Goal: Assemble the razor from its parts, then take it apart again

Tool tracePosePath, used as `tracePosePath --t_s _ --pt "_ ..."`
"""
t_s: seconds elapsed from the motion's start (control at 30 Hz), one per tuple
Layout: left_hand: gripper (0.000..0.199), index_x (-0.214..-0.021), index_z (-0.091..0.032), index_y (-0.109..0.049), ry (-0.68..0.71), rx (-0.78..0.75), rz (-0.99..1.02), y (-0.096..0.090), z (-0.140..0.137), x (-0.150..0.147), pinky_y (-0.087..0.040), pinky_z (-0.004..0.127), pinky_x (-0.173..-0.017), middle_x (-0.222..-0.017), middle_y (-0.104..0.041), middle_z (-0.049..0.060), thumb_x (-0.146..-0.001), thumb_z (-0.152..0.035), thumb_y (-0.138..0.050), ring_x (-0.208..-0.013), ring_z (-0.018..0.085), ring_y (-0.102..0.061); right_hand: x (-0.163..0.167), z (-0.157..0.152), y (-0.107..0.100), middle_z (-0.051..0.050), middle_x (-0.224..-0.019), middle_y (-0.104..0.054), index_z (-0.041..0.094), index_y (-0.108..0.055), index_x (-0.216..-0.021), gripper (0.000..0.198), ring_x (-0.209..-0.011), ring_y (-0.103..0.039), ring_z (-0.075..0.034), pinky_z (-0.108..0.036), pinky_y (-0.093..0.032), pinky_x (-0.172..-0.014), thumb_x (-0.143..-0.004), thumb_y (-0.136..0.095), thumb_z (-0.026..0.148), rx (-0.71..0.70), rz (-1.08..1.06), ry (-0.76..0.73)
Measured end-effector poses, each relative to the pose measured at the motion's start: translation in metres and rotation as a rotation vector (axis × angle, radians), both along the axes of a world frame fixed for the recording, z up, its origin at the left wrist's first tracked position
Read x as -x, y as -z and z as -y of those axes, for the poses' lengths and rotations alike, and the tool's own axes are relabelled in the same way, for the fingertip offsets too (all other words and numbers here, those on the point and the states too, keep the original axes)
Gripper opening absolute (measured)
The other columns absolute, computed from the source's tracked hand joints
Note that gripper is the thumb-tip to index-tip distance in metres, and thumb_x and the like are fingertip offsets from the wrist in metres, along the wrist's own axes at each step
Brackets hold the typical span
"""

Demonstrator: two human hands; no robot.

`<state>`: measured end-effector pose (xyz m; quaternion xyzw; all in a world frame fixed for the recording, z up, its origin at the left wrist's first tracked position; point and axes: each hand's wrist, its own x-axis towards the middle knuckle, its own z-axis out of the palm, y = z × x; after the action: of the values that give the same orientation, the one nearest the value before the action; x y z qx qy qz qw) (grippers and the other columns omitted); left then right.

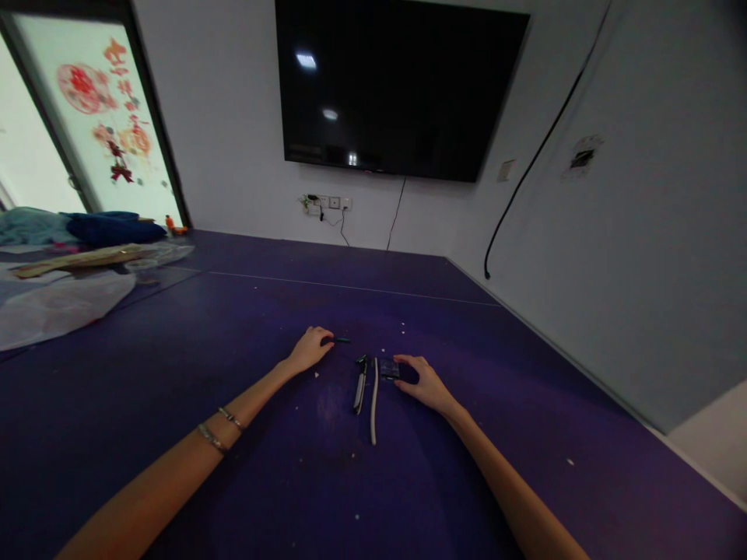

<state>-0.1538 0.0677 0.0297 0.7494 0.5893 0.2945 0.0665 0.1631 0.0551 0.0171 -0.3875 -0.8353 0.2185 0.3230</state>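
**Purple surface (327,498) with two working hands, before a pale wall (222,101)**

Nearest, two bare forearms extend over the surface, the left wearing two bracelets (213,439). Between the hands lies a slender white strip (374,404), lengthwise; just left of it rests a grey-and-dark implement (359,390), its exact kind unclear. Right hand (430,383): thumb and fingers parted in a C, tips at the right side of a small dark flat piece (389,369), which lies just right of the strip's far end; whether it is gripped cannot be told. Left hand (309,350), slightly farther: thumb and forefinger nearly closed, pinching the end of a thin dark green piece (344,340). Small white scraps (402,332) dot the surface. At far left lie translucent sheeting (64,311) and blue cloth (113,229). Beyond, the wall carries sockets (334,202) and, above them, a large black screen (397,85).
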Motion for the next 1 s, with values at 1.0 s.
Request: tracePosePath --t_s 1.0 --pt "0.02 -0.083 -0.014 -0.067 0.094 0.017 0.369 -0.017 0.001 -0.033 -0.047 0.029 -0.073 -0.083 -0.068 0.006 -0.079 -0.027 -0.053 -0.076 0.017 -0.062 -0.002 -0.01 -0.004 -0.006 -0.109 -0.063 0.021 -0.058 -0.11 0.041 -0.097 -0.057 -0.021 -0.034 -0.045 -0.079 -0.069 -0.062 0.028 0.191 -0.159 -0.012"
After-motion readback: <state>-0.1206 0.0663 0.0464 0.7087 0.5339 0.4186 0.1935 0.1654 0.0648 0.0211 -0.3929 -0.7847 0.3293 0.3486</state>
